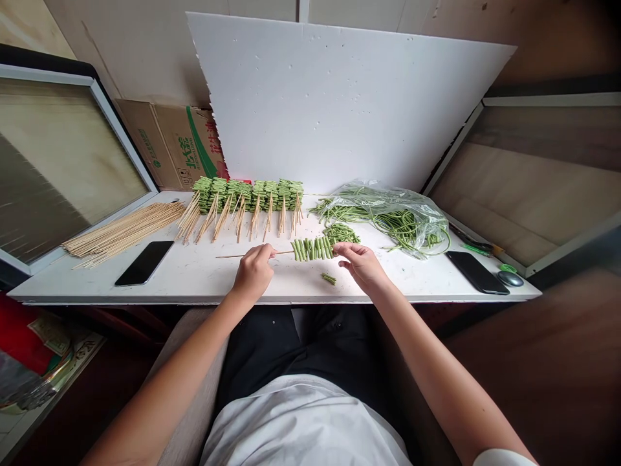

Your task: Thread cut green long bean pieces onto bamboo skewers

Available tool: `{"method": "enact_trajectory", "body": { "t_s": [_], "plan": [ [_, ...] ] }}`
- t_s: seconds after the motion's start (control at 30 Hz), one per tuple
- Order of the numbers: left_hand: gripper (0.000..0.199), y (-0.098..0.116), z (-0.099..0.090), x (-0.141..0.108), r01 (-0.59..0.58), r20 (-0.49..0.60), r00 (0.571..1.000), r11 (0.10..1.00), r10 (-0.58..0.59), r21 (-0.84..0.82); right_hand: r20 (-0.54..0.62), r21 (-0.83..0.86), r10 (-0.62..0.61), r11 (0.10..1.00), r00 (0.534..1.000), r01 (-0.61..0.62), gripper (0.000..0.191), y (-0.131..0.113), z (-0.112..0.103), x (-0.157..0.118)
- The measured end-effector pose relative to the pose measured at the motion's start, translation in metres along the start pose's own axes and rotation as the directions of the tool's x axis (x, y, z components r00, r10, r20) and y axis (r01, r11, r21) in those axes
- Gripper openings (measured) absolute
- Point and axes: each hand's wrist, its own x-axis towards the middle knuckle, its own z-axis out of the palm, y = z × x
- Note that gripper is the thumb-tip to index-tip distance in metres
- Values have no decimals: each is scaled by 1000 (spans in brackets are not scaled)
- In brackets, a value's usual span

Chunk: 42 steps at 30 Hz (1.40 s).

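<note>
My left hand (254,272) is closed around a thin wooden skewer (229,256), whose bare end sticks out to the left. Cut green bean pieces (313,249) are threaded side by side along the skewer's right part. At the right end of that row, my right hand (359,262) pinches the last piece or the skewer's tip; its fingers hide which. A few short bean pieces (328,278) lie on the white table (184,288) just below the row. Behind my right hand is a small pile of cut beans (341,233).
Finished bean skewers (247,194) stand stacked at the back. Bare skewers (123,230) and a phone (144,263) lie left. Long beans (405,226) in a plastic bag (388,197), another phone (477,272) and a round grey object (510,278) are right. A white board (339,103) leans behind.
</note>
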Motion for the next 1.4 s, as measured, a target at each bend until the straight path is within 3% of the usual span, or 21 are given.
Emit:
{"method": "enact_trajectory", "body": {
  "t_s": [0.3,0.6,0.9,1.4],
  "plan": [
    [41,-3,-3,2,-89,-24,996,992,92,84,9,0,27,1000,1000,-27,30,3,1,-1],
    [47,-7,-2,2,-156,-32,987,987,157,25,-9,-11,-141,990,990,141,23,11,2,1],
    [45,-6,-3,4,-194,-101,975,979,200,64,6,83,24,996,1000,-25,29,10,7,-1],
    [46,-11,-11,8,-310,-82,944,944,320,114,25,30,104,994,994,-105,32,14,7,-2]
  ]
}}
